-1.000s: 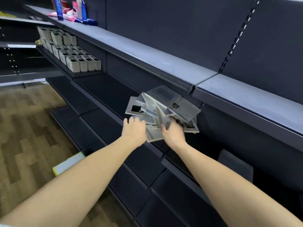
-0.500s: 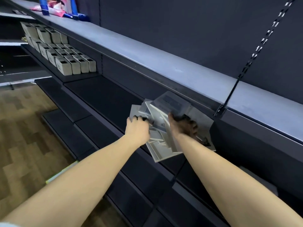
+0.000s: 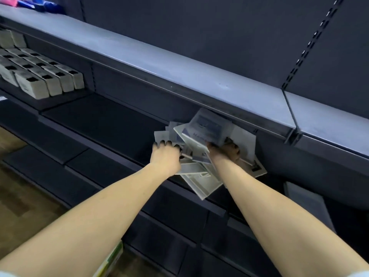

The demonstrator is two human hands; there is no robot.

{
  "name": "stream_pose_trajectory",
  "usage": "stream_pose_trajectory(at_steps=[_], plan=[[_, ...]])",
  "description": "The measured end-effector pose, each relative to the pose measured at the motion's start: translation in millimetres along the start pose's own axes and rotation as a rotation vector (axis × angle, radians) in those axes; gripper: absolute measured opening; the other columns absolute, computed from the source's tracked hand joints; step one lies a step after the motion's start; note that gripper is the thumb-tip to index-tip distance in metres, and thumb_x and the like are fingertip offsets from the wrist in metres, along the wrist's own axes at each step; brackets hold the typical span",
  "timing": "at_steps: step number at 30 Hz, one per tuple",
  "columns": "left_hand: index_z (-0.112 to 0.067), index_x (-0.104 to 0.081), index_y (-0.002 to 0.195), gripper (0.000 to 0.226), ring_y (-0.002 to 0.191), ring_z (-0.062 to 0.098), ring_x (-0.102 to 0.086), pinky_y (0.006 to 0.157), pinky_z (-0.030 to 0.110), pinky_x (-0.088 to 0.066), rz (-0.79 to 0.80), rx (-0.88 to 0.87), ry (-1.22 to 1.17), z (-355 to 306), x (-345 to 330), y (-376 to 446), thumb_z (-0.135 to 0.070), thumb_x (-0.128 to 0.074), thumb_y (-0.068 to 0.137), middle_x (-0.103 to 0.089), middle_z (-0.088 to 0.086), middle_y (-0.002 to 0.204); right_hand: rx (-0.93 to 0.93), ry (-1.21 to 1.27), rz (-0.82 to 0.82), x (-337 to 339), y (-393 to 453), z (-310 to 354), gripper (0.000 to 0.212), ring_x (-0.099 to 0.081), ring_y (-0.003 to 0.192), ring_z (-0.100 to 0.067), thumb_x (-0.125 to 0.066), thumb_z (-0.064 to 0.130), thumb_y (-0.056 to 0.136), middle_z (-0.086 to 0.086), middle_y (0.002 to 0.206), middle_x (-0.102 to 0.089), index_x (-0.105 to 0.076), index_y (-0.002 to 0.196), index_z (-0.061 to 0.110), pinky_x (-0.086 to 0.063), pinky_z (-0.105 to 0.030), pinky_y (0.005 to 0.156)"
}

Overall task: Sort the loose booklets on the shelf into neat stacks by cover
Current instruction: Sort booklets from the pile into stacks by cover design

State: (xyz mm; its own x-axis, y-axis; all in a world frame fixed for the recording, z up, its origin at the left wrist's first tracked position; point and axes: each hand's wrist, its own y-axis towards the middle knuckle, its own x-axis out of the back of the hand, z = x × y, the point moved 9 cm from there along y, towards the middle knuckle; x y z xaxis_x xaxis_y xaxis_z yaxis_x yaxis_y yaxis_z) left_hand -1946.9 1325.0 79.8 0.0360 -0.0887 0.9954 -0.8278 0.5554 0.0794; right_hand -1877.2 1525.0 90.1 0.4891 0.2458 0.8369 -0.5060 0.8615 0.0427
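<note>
A loose, fanned heap of thin grey-and-white paper booklets (image 3: 201, 152), resting at the front of the dark middle shelf (image 3: 103, 120) just under the lip of the pale grey-blue upper shelf (image 3: 179, 66), several corners jutting past the shelf edge. Light, by the look of it, and floppy: glossy covers likely to slide over one another and spill if lifted from one side. Best taken across the spine or by opposite edges, thumb on top and fingers beneath, a few at a time, squared against the shelf before stacking. Left hand (image 3: 165, 156) curled over the heap's left edge, fingertips dark in the shadow, gripping it. Right hand (image 3: 223, 151) pushed into the middle, fingers tucked under a raised booklet and holding it. Further left along the shelving, rows of small whitish boxes (image 3: 44, 76); wood-pattern floor (image 3: 30, 204) below.
</note>
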Motion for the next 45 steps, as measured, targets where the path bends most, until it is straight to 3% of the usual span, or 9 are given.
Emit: stream_pose_trajectory(at_steps=[8, 11, 15, 20, 25, 29, 35, 41, 45], plan=[[-0.013, -0.054, 0.128, 0.041, 0.122, 0.033, -0.046, 0.109, 0.048, -0.032, -0.005, -0.142, -0.004, -10.2, 7.1, -12.9, -0.025, -0.049, 0.090, -0.054, 0.012, 0.128, -0.090, 0.008, -0.030, 14.7, -40.1, -24.8, 0.040, -0.043, 0.129, -0.035, -0.046, 0.026, 0.096, -0.017, 0.137, -0.052, -0.059, 0.129, 0.006, -0.028, -0.040, 0.108], [-0.014, -0.053, 0.130, 0.042, 0.121, 0.032, -0.047, 0.108, 0.046, -0.032, -0.004, -0.178, -0.014, -8.7, 4.4, -20.9, -0.027, -0.050, 0.091, -0.054, 0.011, 0.128, -0.064, 0.274, 0.031, 9.4, -51.4, -18.0, 0.035, -0.059, 0.115, -0.030, -0.052, 0.029, 0.095, -0.011, 0.122, -0.065, -0.066, 0.120, 0.008, -0.045, -0.033, 0.089], [-0.017, -0.053, 0.131, 0.043, 0.122, 0.031, -0.047, 0.107, 0.045, -0.034, -0.027, -0.199, -0.044, -1.3, 8.1, -22.3, -0.029, -0.049, 0.091, -0.054, 0.009, 0.129, -0.318, 0.667, 0.138, -40.7, -21.6, -28.2, 0.098, -0.069, 0.099, -0.030, -0.054, 0.084, 0.071, -0.013, 0.118, -0.068, -0.052, 0.131, 0.007, -0.058, -0.042, 0.086], [-0.016, -0.055, 0.127, 0.039, 0.121, 0.030, -0.048, 0.106, 0.045, -0.036, -0.063, -0.219, -0.045, 2.4, 14.3, -17.4, -0.031, -0.049, 0.091, -0.056, 0.010, 0.126, -0.433, 0.970, 0.188, -32.5, -48.1, -9.1, 0.031, -0.064, 0.067, -0.020, -0.067, 0.013, 0.092, -0.016, 0.105, -0.067, -0.057, 0.121, 0.005, -0.050, -0.023, 0.040], [-0.014, -0.056, 0.124, 0.038, 0.119, 0.031, -0.050, 0.103, 0.044, -0.039, -0.051, -0.238, -0.039, -3.1, 8.9, -13.0, -0.029, -0.050, 0.090, -0.057, 0.010, 0.124, -0.446, 0.927, 0.185, -19.8, -64.4, -26.9, 0.012, -0.046, 0.053, -0.016, -0.056, 0.025, 0.095, -0.004, 0.067, -0.051, -0.056, 0.095, 0.013, -0.037, -0.027, 0.048], [-0.012, -0.055, 0.126, 0.040, 0.118, 0.032, -0.050, 0.102, 0.045, -0.040, -0.038, -0.240, -0.033, -7.6, 0.5, -12.6, -0.029, -0.049, 0.090, -0.057, 0.011, 0.125, -0.375, 0.808, 0.151, 0.0, -72.4, -48.6, 0.018, -0.050, 0.055, -0.018, -0.045, 0.024, 0.097, -0.005, 0.070, -0.055, -0.057, 0.092, 0.012, -0.037, -0.027, 0.048], [-0.008, -0.036, 0.144, 0.062, 0.128, 0.036, -0.042, 0.105, 0.047, -0.037, -0.116, -0.260, -0.043, -31.4, 9.9, -14.1, -0.028, -0.053, 0.088, -0.046, 0.018, 0.136, -0.345, 0.755, 0.115, 31.2, -82.0, -76.9, 0.031, -0.065, 0.050, -0.018, -0.035, 0.001, 0.095, -0.018, 0.104, -0.066, -0.049, 0.123, 0.003, -0.052, -0.027, 0.046], [-0.012, -0.028, 0.150, 0.070, 0.143, 0.038, -0.023, 0.115, 0.052, -0.024, -0.102, -0.332, -0.075, -76.1, 21.8, -13.5, -0.034, -0.055, 0.089, -0.028, 0.017, 0.153, -0.371, 0.805, -0.058, 67.7, -78.6, -119.7, 0.023, -0.055, 0.050, -0.015, -0.039, 0.010, 0.101, -0.013, 0.082, -0.064, -0.053, 0.120, 0.006, -0.048, -0.024, 0.046], [-0.013, -0.032, 0.149, 0.069, 0.141, 0.037, -0.026, 0.116, 0.054, -0.023, -0.097, -0.388, -0.092, -109.2, 25.1, -19.1, -0.032, -0.056, 0.087, -0.034, 0.016, 0.151, -0.439, 0.895, -0.125, 86.2, -80.1, -151.4, 0.016, -0.054, 0.052, -0.015, -0.039, 0.014, 0.104, -0.008, 0.075, -0.060, -0.052, 0.113, 0.016, -0.051, -0.027, 0.056]])
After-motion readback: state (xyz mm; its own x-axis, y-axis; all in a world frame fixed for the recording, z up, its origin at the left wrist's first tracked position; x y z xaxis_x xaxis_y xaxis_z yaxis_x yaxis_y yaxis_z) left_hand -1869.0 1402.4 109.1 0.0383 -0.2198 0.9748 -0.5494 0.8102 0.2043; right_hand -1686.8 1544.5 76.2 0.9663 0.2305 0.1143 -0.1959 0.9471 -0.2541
